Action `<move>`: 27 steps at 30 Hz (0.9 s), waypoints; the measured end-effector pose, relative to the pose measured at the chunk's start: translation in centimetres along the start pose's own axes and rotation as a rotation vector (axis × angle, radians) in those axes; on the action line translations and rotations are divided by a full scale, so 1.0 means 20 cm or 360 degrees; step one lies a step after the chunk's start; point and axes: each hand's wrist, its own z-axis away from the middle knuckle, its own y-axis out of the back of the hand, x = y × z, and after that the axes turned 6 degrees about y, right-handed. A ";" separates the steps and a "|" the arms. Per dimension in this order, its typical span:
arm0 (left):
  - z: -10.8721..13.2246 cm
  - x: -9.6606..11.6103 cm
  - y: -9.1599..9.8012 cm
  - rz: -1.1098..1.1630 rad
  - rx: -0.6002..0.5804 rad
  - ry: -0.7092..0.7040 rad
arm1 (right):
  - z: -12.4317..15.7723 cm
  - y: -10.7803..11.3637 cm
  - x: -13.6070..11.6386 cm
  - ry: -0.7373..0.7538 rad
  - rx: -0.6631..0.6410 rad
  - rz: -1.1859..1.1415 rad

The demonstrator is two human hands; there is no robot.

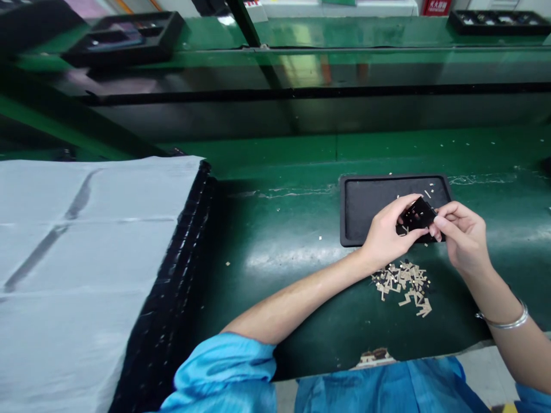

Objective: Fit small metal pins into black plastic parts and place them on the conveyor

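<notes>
My left hand (390, 232) and my right hand (460, 235) meet over the near edge of a shallow black tray (365, 201), both pinching a small black part (416, 216) with holes in it. The left fingers curl round its left side, the right fingertips grip its right side. Just below the hands, a heap of several small tan strips (404, 284) lies on the green bench. A few more tan bits lie inside the tray near its far right corner.
A tall stack of black trays (172, 275) covered by a white sheet (81, 258) fills the left. Behind the green bench (279, 229) runs a dark conveyor (344, 109). Other black trays (124, 37) sit on the far shelf.
</notes>
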 end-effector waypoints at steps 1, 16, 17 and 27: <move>0.00 0.00 0.00 -0.0020 0.0019 -0.0019 | 0.00 0.00 0.00 -0.0004 0.0007 -0.0001; 0.01 -0.01 0.00 -0.0274 0.0031 -0.0281 | -0.05 0.00 -0.04 -0.0263 -0.0206 -0.0213; 0.01 -0.01 0.00 -0.0258 0.0025 -0.0268 | -0.05 0.01 -0.04 -0.0262 -0.0188 -0.0204; -0.01 0.02 0.00 -0.0030 0.0000 -0.0023 | -0.05 0.01 -0.02 -0.0010 -0.0047 0.0015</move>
